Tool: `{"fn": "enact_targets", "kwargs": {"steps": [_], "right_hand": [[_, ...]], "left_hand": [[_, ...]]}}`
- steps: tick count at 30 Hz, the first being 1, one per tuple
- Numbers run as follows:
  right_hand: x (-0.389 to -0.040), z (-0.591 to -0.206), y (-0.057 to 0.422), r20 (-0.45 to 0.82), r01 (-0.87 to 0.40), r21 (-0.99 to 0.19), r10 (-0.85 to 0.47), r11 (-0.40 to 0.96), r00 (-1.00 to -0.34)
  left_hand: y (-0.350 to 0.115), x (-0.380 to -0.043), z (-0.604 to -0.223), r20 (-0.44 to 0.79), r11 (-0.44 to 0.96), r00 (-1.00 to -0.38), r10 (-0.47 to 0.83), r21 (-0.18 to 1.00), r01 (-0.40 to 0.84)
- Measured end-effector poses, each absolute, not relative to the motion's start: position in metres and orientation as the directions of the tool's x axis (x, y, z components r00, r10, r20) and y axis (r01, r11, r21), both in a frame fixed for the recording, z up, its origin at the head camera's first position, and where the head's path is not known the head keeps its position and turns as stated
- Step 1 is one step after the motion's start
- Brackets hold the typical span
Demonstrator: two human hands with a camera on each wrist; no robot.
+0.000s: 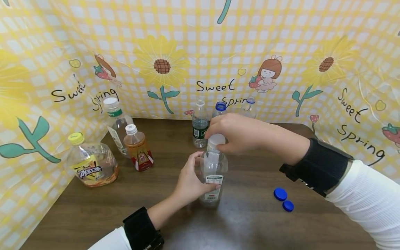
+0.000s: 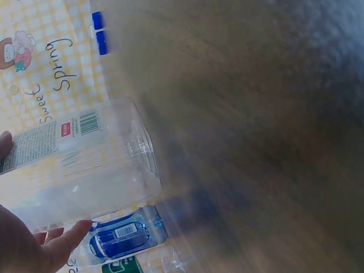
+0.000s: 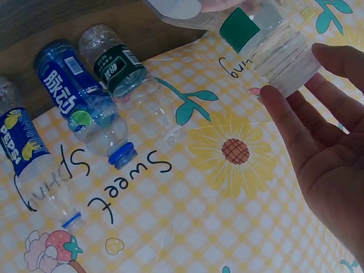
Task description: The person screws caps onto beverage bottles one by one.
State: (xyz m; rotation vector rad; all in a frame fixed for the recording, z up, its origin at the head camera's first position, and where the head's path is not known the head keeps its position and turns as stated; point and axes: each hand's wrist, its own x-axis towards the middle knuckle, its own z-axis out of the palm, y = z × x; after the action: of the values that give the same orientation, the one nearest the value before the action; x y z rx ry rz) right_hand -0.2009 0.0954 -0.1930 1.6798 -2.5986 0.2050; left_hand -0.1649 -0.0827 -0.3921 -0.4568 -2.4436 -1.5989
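Note:
A clear plastic bottle with a white printed label stands upright on the table in the middle of the head view. My left hand grips its body, thumb across the label and fingers round the far side; the left wrist view shows the lower part of this bottle close up. From above, my right hand holds the translucent white cap at the bottle's top between thumb and fingers. In the right wrist view the fingertips are right at the cap.
Behind stand a green-labelled bottle, a blue-labelled bottle and a Pepsi bottle, the last two without caps. At left are a yellow-capped bottle, a tea bottle and a tall white-capped bottle. Two blue caps lie at right.

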Motion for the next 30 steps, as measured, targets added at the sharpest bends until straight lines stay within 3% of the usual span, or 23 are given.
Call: {"fn": "enact_targets", "kwargs": {"steps": [16,23,26,30], "right_hand": [[-0.197,-0.206,0.092,0.235,-0.835,0.057,-0.821,0.546,-0.521],[-0.197,-0.205,0.092,0.156,-0.784,0.081,-0.785,0.615,-0.6],[-0.196,-0.198,0.096,0.138,-0.822,0.004,-0.814,0.57,-0.564],[-0.198,-0.191,0.103,0.143,-0.902,-0.099,-0.891,0.42,-0.43]], "left_hand": [[-0.079,-0.16,-0.39,0.329,0.387,-0.927,0.18,0.843,0.374],[-0.076,-0.16,-0.394,0.346,0.355,-0.92,0.183,0.85,0.39],[-0.075,-0.159,-0.394,0.328,0.348,-0.928,0.177,0.861,0.371],[-0.074,-0.16,-0.395,0.314,0.347,-0.933,0.176,0.867,0.357]]}}
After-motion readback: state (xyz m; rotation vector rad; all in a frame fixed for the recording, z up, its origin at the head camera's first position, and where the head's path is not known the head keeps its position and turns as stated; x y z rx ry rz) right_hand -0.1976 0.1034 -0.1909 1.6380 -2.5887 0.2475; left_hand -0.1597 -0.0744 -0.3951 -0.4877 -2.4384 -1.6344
